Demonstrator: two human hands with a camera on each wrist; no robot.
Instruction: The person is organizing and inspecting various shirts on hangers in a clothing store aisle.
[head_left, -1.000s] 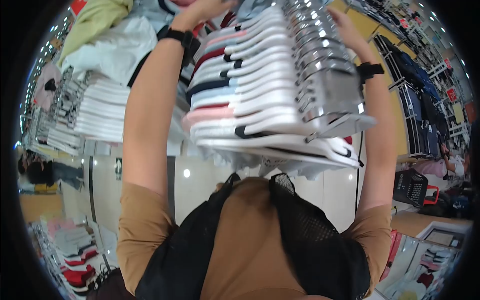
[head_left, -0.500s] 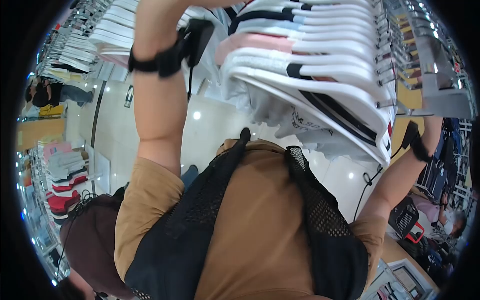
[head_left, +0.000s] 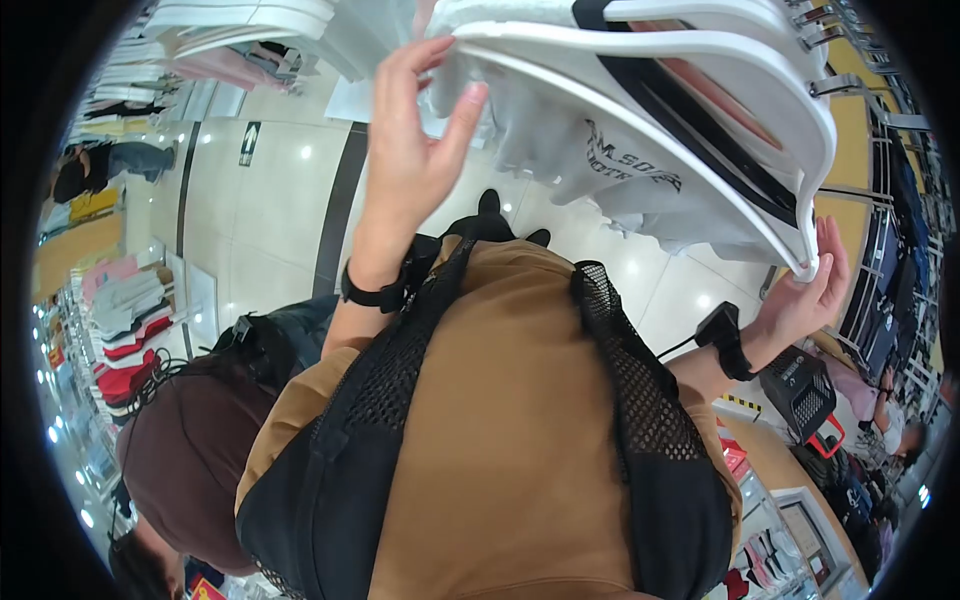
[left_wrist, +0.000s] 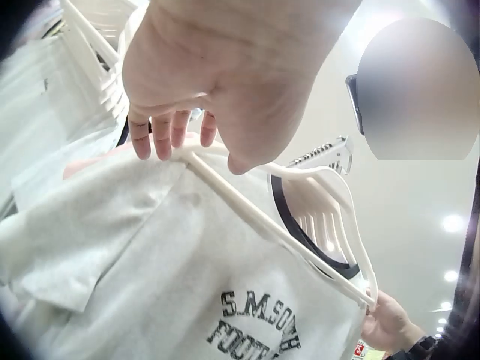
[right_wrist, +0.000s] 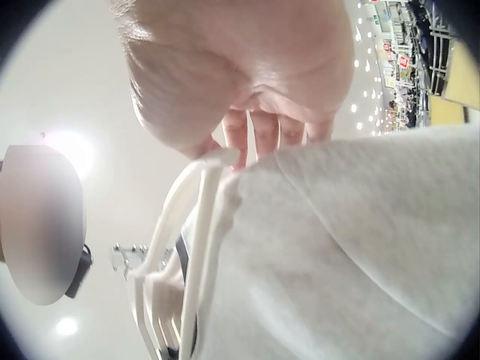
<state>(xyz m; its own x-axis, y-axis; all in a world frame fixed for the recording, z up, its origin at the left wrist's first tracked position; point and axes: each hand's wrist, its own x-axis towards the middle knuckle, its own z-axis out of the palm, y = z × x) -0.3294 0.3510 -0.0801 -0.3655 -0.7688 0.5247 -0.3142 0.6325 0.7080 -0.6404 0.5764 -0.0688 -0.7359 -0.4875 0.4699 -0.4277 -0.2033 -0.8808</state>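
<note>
A light grey T-shirt with dark lettering hangs on a white hanger at the front of a row of shirts. My left hand is at the hanger's left end, its fingertips right at the shirt's shoulder and the thumb held apart below them. In the left wrist view, the left fingers reach down behind that shoulder. My right hand pinches the hanger's right end, with the thumb in front. From the right wrist, the right fingers show behind the hanger tip, over the sleeve.
Metal hooks hold the row on a rail at upper right. More white hangers with clothes stand at upper left. A person in a dark brown top is close behind my left side. A black basket with a red handle lies to the right.
Both hands have come down from the upper edge of view to the two ends of the front hanger. The rack now appears higher and closer, with the grey T-shirt showing more.
</note>
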